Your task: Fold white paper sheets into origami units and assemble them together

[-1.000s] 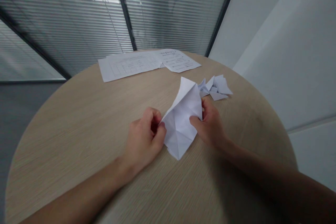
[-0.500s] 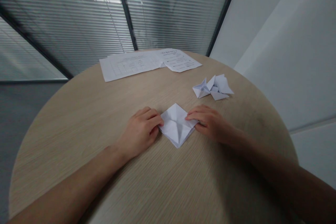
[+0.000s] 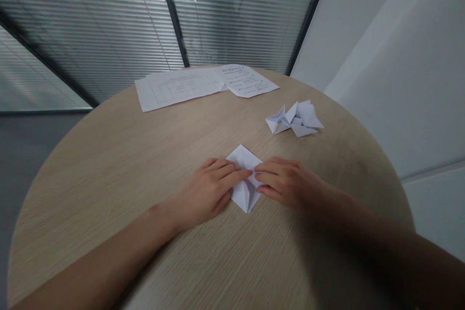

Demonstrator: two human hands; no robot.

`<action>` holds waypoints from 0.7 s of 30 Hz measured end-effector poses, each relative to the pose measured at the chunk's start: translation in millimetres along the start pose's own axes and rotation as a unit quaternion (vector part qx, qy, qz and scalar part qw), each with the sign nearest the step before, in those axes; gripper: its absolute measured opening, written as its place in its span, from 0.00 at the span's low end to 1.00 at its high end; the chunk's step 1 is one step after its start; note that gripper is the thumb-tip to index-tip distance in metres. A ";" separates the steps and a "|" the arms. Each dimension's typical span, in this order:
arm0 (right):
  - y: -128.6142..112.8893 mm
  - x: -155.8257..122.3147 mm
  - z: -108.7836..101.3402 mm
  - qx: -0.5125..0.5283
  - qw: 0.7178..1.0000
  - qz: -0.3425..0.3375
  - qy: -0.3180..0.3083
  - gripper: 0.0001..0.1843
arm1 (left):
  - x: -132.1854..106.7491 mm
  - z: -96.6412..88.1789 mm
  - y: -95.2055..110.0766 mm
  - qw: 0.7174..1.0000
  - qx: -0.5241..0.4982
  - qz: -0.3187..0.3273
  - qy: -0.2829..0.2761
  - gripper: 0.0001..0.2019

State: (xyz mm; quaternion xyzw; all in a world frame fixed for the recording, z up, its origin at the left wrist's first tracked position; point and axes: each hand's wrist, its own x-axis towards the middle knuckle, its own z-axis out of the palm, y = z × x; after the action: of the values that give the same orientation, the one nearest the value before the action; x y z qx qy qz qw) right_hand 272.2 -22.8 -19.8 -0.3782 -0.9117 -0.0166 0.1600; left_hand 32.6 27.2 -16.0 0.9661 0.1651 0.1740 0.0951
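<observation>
A white folded paper square (image 3: 244, 179) lies flat on the round wooden table (image 3: 109, 193), one corner pointing at me. My left hand (image 3: 209, 189) presses on its left side, fingers flat and reaching toward the centre. My right hand (image 3: 285, 184) presses on its right side, and the fingertips of both hands nearly meet over the paper. Much of the paper is hidden under my fingers. A cluster of folded white paper pieces (image 3: 294, 120) sits up and to the right of my hands, untouched.
Printed paper sheets (image 3: 178, 87) with a table grid lie at the far edge of the tabletop. Behind the table stand glass panels with slatted blinds (image 3: 90, 24). A white wall (image 3: 385, 68) rises on the right, and grey floor shows at the left.
My hands have slid toward each other over the folded paper, covering more of it. The paper now lies a little flatter and narrower under my fingers.
</observation>
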 end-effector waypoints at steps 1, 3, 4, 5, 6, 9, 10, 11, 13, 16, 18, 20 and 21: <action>-0.7 0.6 1.9 0.001 1.000 -0.011 0.000 0.06 | -0.1 0.2 -0.5 1.000 -0.010 -0.007 0.005 0.22; -2.4 1.4 3.7 0.005 0.999 -0.031 -0.004 0.08 | -0.7 -0.3 -1.7 0.999 -0.028 -0.017 0.017 0.21; -3.7 1.5 3.8 0.003 0.999 -0.037 -0.004 0.09 | -1.0 -1.0 -2.2 0.999 -0.036 -0.018 0.025 0.19; -5.1 1.5 3.8 -0.001 0.999 -0.042 -0.004 0.10 | -1.3 -1.9 -2.6 0.998 -0.045 -0.018 0.032 0.16; -6.7 1.4 3.6 -0.008 0.999 -0.046 -0.006 0.11 | -1.5 -2.9 -2.8 0.998 -0.054 -0.018 0.040 0.14; -11.4 0.7 3.3 -0.044 0.997 -0.059 -0.018 0.12 | -1.7 -6.4 -2.2 0.996 -0.072 -0.023 0.050 0.12; -12.5 0.6 3.1 -0.057 0.996 -0.064 -0.024 0.13 | -1.6 -7.5 -1.6 0.996 -0.075 -0.026 0.049 0.12; -13.2 0.4 2.6 -0.066 0.995 -0.069 -0.030 0.13 | -1.3 -8.5 -1.0 0.995 -0.078 -0.028 0.047 0.11; -12.9 0.0 0.1 -0.063 0.994 -0.074 -0.041 0.14 | -0.9 -9.6 0.3 0.995 -0.082 -0.030 0.041 0.11; -8.7 -1.4 -7.7 0.010 0.995 -0.075 -0.069 0.13 | -1.2 -8.4 1.0 0.996 -0.078 -0.034 0.023 0.09; -4.3 -2.8 -13.8 0.074 0.992 -0.062 -0.077 0.12 | -2.4 -6.3 0.1 0.997 -0.065 -0.034 0.023 0.12; 0.2 -4.1 -18.9 0.121 0.988 -0.034 -0.085 0.11 | -3.9 -4.7 -1.5 0.998 -0.053 -0.027 0.028 0.15; 2.3 -4.5 -20.8 0.134 0.987 -0.016 -0.089 0.11 | -4.6 -4.5 -2.4 0.998 -0.048 -0.019 0.025 0.16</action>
State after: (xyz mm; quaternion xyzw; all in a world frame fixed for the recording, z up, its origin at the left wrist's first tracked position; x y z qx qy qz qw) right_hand 282.6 -27.4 -1.7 -0.3384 -0.9222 0.1373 0.1272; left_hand 26.2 28.3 -13.9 0.9525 0.1773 0.2038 0.1405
